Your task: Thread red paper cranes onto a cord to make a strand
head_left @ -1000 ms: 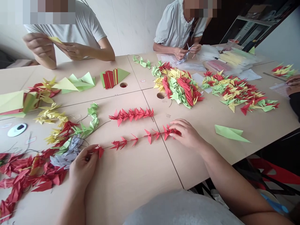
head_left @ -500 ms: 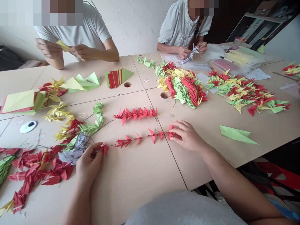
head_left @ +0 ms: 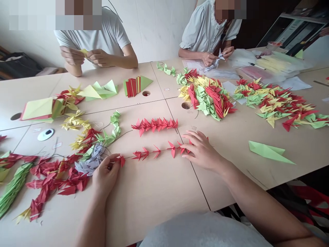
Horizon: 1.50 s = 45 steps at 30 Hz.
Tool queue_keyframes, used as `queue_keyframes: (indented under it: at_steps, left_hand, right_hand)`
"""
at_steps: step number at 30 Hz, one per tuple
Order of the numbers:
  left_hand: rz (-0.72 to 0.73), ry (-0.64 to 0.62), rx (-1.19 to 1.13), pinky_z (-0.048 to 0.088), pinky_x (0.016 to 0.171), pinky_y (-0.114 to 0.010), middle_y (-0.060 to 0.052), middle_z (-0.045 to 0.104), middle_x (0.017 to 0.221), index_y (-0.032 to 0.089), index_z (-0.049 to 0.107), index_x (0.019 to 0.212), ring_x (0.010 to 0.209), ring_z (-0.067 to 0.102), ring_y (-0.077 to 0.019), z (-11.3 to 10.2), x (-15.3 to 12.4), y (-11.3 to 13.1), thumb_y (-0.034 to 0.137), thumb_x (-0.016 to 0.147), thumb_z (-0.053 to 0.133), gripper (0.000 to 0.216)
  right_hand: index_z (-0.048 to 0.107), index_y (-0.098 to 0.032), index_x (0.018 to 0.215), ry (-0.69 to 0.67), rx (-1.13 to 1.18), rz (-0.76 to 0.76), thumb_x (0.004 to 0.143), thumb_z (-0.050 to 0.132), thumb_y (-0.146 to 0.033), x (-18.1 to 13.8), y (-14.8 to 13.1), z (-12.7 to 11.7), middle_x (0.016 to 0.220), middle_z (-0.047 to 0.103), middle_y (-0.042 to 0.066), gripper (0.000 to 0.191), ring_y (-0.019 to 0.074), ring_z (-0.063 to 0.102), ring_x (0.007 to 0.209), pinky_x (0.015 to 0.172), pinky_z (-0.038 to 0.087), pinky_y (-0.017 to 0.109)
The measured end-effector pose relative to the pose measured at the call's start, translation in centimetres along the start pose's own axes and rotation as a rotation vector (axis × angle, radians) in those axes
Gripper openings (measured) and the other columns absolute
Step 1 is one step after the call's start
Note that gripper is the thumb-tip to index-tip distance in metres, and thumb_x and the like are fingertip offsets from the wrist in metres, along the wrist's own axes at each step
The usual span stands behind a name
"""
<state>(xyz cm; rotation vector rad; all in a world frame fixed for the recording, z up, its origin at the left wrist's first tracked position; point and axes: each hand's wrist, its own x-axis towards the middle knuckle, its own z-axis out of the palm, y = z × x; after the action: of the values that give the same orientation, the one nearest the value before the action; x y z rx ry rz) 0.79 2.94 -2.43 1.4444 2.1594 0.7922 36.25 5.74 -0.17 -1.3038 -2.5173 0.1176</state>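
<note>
A string of red paper cranes [head_left: 154,152] lies stretched across the table seam in front of me. My left hand [head_left: 105,175] pinches its left end, at a red crane by my fingertips. My right hand [head_left: 202,151] rests over its right end, fingers curled on the last red cranes there. A second, tightly packed strand of red cranes [head_left: 154,124] lies just beyond, untouched. To my left sits a tangle of red, yellow, green and grey crane strands [head_left: 66,164].
Two loose piles of red, green and yellow cranes [head_left: 208,96] [head_left: 280,103] lie at the far right. A folded green sheet [head_left: 268,152] sits right of my hand. Two other people across the table fold paper. A tape roll [head_left: 45,134] and folded sheets [head_left: 38,108] lie left.
The view has swung left, so everything sits further right in the picture. My two hands stay on the ends of the red crane string; the right hand has slid slightly along it.
</note>
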Motion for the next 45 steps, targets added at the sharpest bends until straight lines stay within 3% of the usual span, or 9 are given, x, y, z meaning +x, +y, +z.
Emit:
queue_keyframes:
  at_steps: [9,14,20,27,34,41,45]
  left_hand:
    - [0.021,-0.005,-0.014,0.045,0.058,-0.023,0.001,0.068,0.075,0.023,0.068,0.097,0.059,0.056,-0.0136,0.1,0.0,-0.4,0.040,0.069,0.053,0.036]
    - [0.022,-0.014,-0.010,0.045,0.060,-0.023,0.001,0.068,0.076,0.023,0.068,0.097,0.061,0.057,-0.0134,0.2,-0.1,-0.3,0.036,0.070,0.051,0.034]
    - [0.047,-0.026,-0.023,0.044,0.060,-0.023,0.002,0.069,0.080,0.023,0.067,0.096,0.060,0.056,-0.0124,0.1,-0.3,-0.4,0.033,0.072,0.050,0.032]
    - [0.052,-0.044,-0.018,0.044,0.061,-0.023,0.002,0.069,0.078,0.023,0.066,0.097,0.062,0.057,-0.0133,0.2,-0.4,-0.5,0.033,0.074,0.050,0.030]
    - [0.063,-0.045,-0.017,0.044,0.061,-0.024,0.002,0.067,0.073,0.023,0.066,0.098,0.062,0.058,-0.0143,0.2,-0.4,-0.6,0.033,0.075,0.050,0.031]
    - [0.074,-0.049,-0.025,0.045,0.062,-0.024,0.001,0.070,0.083,0.023,0.066,0.097,0.064,0.059,-0.0142,0.1,-0.6,-0.5,0.032,0.076,0.050,0.029]
    - [0.067,-0.051,-0.012,0.045,0.061,-0.024,0.001,0.070,0.079,0.023,0.066,0.097,0.061,0.058,-0.0142,0.0,-0.6,-0.2,0.032,0.076,0.050,0.029]
  right_hand:
    - [0.062,-0.019,0.119,-0.042,-0.035,-0.071,0.083,0.068,-0.033,1.0,-1.9,1.0,0.133,0.055,0.014,0.039,0.0332,0.040,0.132,0.106,0.031,0.060]
    - [0.064,-0.018,0.114,-0.057,-0.086,-0.053,0.083,0.068,-0.035,1.5,-2.4,1.1,0.133,0.056,0.015,0.036,0.0356,0.039,0.133,0.104,0.029,0.066]
    - [0.056,-0.024,0.129,-0.055,-0.089,-0.199,0.085,0.065,-0.040,3.2,-5.1,1.1,0.139,0.049,0.014,0.048,0.0356,0.031,0.138,0.106,0.024,0.067]
    - [0.062,-0.023,0.121,-0.143,-0.112,-0.206,0.083,0.066,-0.043,3.6,-6.1,2.3,0.142,0.048,0.012,0.043,0.0339,0.029,0.139,0.107,0.025,0.066]
    - [0.050,-0.024,0.133,-0.108,-0.068,-0.298,0.083,0.066,-0.042,5.3,-7.8,3.2,0.142,0.047,0.013,0.056,0.0336,0.027,0.139,0.107,0.023,0.067]
    - [0.066,-0.020,0.108,-0.103,-0.033,-0.284,0.092,0.054,-0.027,6.1,-8.2,4.2,0.135,0.054,0.012,0.021,0.0312,0.033,0.137,0.108,0.027,0.064]
    - [0.069,-0.018,0.095,-0.078,0.000,-0.272,0.095,0.047,-0.017,6.0,-8.0,4.4,0.126,0.060,0.010,0.023,0.0294,0.038,0.135,0.108,0.028,0.061]
